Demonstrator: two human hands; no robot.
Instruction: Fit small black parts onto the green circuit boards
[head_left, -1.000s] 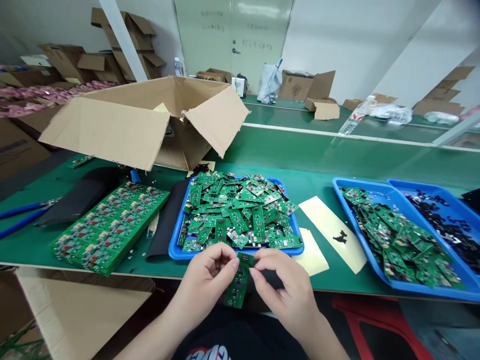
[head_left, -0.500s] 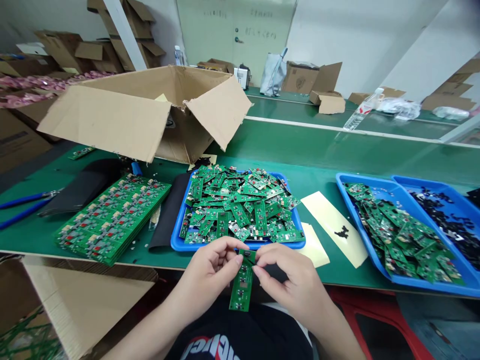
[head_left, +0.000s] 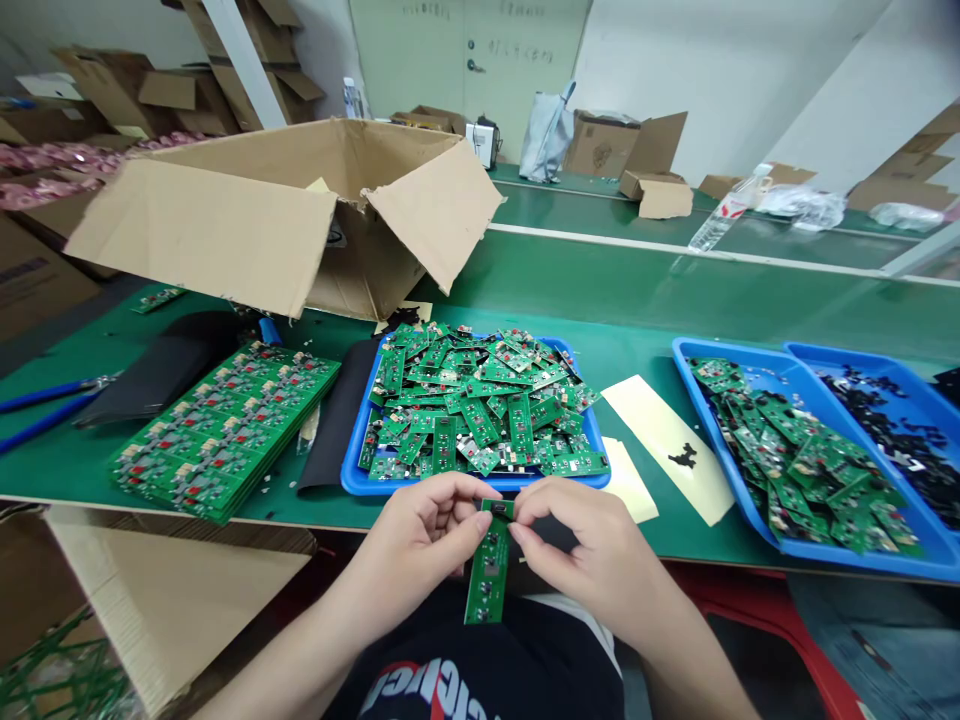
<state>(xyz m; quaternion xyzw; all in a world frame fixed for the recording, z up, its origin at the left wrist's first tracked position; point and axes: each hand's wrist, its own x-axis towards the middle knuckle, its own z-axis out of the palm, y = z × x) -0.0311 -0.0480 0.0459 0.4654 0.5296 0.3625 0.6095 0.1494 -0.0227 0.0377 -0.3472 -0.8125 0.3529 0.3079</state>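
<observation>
My left hand (head_left: 439, 530) is closed on the upper left edge of a narrow green circuit board (head_left: 486, 580), which hangs lengthwise in front of my shirt. At the board's top end, my right hand (head_left: 574, 535) pinches a small black piece (head_left: 502, 514) that lies against the board's face; its exact shape is partly hidden by the fingertips. Just beyond both hands, a blue tray (head_left: 352, 470) is heaped with similar loose boards (head_left: 480, 400).
To the left are stacked board panels (head_left: 232, 430), blue-handled pliers (head_left: 52, 400) and a large open carton (head_left: 217, 235). On the right, yellow backing paper (head_left: 645, 420) carries black bits, beside a blue tray of boards (head_left: 810, 470) and another of black parts (head_left: 900, 420).
The board has shifted slightly right and hangs a little straighter. The black piece now lies more level across its top end, with my right fingers closer to it.
</observation>
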